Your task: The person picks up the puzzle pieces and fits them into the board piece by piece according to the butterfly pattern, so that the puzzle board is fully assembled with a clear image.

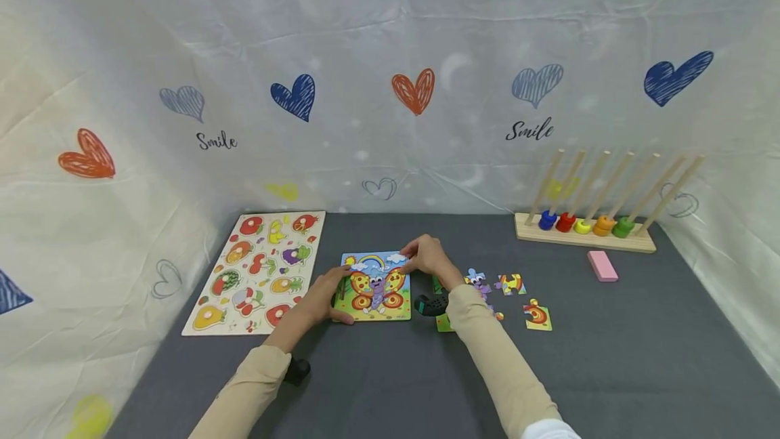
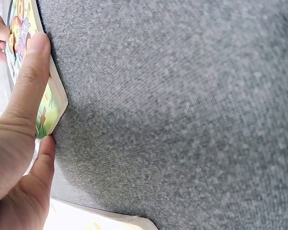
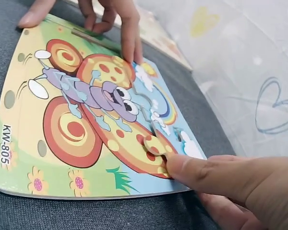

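A square butterfly puzzle [image 1: 378,293] lies on the dark grey table, its picture almost filled. My left hand [image 1: 321,299] grips its left side, thumb by the near corner and index finger toward the far edge. At the far right corner my right hand [image 1: 428,259] pinches a puzzle piece [image 3: 155,145] with part of the wing's spotted pattern. That piece sits slightly raised from the picture in the right wrist view, and my right thumb [image 3: 185,170] lies against its edge. The other right fingers are partly hidden beyond the board's edge.
Behind my right forearm, a second puzzle [image 1: 446,322] is partly hidden, with loose pieces [image 1: 512,284] and a corner piece [image 1: 537,316] beside it. A fruit board [image 1: 228,303] lies left. A peg stand with coloured rings [image 1: 585,238] and a pink block [image 1: 602,266] are at right.
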A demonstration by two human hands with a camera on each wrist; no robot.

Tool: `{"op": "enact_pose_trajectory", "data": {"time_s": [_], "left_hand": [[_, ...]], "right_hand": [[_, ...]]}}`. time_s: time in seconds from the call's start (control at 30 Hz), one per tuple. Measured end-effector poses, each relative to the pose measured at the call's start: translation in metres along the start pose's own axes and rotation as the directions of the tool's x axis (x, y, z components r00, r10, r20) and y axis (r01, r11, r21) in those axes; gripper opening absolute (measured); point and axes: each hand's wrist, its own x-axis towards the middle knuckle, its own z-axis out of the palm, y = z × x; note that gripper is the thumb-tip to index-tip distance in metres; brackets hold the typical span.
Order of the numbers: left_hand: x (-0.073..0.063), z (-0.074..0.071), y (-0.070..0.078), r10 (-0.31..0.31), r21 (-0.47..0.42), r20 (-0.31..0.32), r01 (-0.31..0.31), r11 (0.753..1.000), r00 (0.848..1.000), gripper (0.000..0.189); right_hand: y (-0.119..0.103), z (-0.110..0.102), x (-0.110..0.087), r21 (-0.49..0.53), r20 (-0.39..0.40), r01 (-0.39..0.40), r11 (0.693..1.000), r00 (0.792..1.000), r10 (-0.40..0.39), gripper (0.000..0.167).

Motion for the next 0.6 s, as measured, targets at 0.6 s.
{"op": "enact_pose_trajectory", "data": {"time_s": [0.6], "left_hand": [[0.001, 0.001, -0.003, -0.001, -0.003, 0.001, 0.001, 1.000, 1.000, 0.092]], "right_hand": [[0.008, 0.013, -0.002, 0.227, -0.121, 0.228, 0.947, 0.971, -0.205, 0.034]]}}
